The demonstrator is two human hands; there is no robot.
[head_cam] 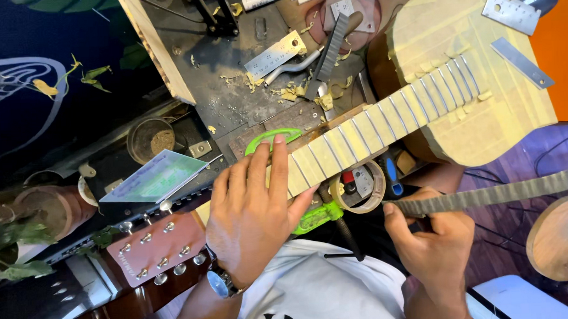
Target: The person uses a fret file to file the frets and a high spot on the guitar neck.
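The guitar neck (371, 122) is running diagonally across the middle of the frame, its masked fretboard climbing to the taped body (477, 102) at upper right, its headstock (155, 249) lying at lower left. The left hand (254, 211) is pressing flat on the neck, fingers spread, gripping nothing. The right hand (431, 236), lower right, is pinching one end of a long file (487, 196) that is reaching toward the right edge. A green clamp (274, 138) is sitting just above the left fingers, steel rulers (274, 53) lying at the top
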